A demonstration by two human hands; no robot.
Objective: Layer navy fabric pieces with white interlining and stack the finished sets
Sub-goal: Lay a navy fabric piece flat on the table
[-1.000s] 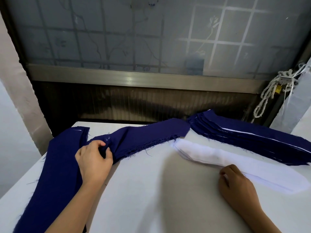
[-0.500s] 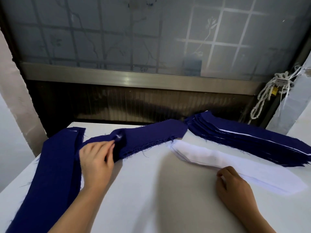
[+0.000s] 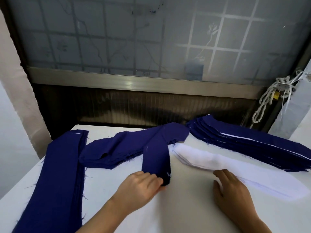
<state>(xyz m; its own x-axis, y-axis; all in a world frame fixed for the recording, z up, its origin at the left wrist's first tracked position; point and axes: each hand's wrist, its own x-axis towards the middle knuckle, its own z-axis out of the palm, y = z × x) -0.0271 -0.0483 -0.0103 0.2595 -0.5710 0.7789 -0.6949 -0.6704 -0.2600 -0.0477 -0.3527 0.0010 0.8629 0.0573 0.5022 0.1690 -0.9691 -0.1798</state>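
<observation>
My left hand [image 3: 141, 187] pinches the near end of one navy fabric piece [image 3: 156, 158], which trails back over a pile of navy pieces [image 3: 117, 150] lying across the table's middle. My right hand [image 3: 232, 190] rests with fingers spread on the near edge of the white interlining pile [image 3: 218, 162], holding nothing. Behind the interlining, at the back right, lies the stack of finished sets [image 3: 252, 143], navy with thin white edges showing.
A long stack of navy strips [image 3: 57, 174] runs down the left side of the white table [image 3: 176, 212]. A dark wall and frosted window stand right behind the table. A knotted rope [image 3: 269, 98] hangs at the far right.
My left hand has pulled one navy piece off the middle pile toward me and to the right. My right hand has stayed on the interlining, fingers now spread flatter.
</observation>
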